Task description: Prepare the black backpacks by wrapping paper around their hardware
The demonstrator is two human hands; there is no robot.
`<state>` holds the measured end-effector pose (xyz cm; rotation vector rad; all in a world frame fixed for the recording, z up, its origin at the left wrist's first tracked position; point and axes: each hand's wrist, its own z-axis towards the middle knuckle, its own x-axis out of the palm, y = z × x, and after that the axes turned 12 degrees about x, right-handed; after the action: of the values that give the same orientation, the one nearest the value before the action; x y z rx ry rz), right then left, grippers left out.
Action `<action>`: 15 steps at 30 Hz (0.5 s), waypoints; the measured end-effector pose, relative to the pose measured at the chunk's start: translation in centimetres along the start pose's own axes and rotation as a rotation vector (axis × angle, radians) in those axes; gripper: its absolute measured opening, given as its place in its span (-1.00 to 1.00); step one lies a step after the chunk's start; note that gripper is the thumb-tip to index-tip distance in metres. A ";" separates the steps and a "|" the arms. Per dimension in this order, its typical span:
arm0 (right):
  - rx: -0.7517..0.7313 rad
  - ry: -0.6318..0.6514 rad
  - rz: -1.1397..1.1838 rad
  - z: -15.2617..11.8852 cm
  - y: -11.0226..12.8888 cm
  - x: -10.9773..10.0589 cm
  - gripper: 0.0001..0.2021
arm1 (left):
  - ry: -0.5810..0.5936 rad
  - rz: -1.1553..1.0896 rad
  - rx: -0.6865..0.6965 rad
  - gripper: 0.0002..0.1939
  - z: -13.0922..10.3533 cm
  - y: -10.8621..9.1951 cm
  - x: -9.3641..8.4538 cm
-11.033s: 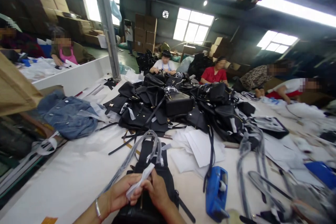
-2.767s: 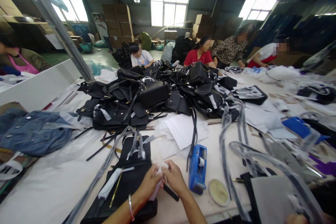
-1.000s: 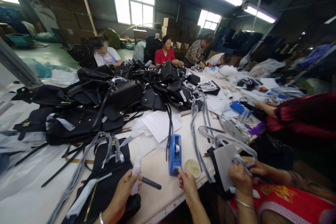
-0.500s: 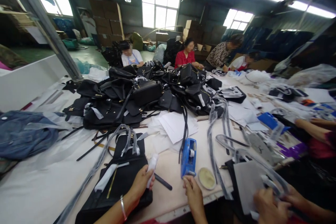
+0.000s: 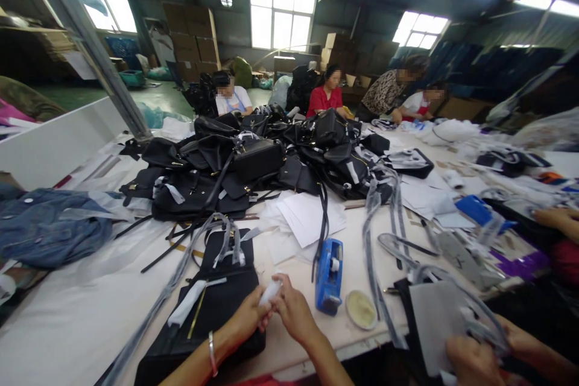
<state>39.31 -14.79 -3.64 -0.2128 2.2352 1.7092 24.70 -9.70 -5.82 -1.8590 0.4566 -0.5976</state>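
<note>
My left hand [image 5: 248, 312] is closed around a narrow piece wrapped in white paper [image 5: 270, 292], held above the right edge of a black leather backpack [image 5: 221, 298]. Against the wrapped piece's right side press the fingers of my right hand [image 5: 293, 312], also closed. Any tape between the fingertips is too small to make out. Flat beneath my hands lies the backpack, with a gold zip and a white-wrapped zip pull [image 5: 186, 306]; its strap [image 5: 169, 286] is covered in clear plastic film. A blue tape dispenser [image 5: 329, 277] stands right of my right hand.
A round dish [image 5: 360, 309] sits beside the dispenser. Black bags [image 5: 257, 157] are heaped behind white paper sheets [image 5: 305, 217]. At right, a co-worker's hands [image 5: 474, 356] handle another bag. A denim garment [image 5: 49, 226] lies left; several people sit or stand across the table.
My right hand has left the tape dispenser and moved left to the wrapped piece. My left hand still holds that piece, now tilted further right.
</note>
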 end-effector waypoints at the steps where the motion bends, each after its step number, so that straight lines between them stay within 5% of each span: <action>1: 0.025 -0.011 0.035 0.1 -0.3 0.1 -0.62 | 0.011 -0.005 0.010 -0.65 0.0 0.0 0.0; 8: 0.238 -0.114 0.405 0.1 -2.6 3.1 -0.49 | -0.079 0.034 0.011 -0.52 0.2 -0.2 0.4; 15: 0.140 -0.143 0.367 0.9 -4.0 4.2 -0.27 | 0.005 -0.322 -0.223 -0.69 0.4 -2.3 -1.0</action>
<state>36.71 -14.71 -8.90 0.3622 2.3806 1.6624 24.14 -8.02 -3.94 -2.1656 0.2337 -0.7923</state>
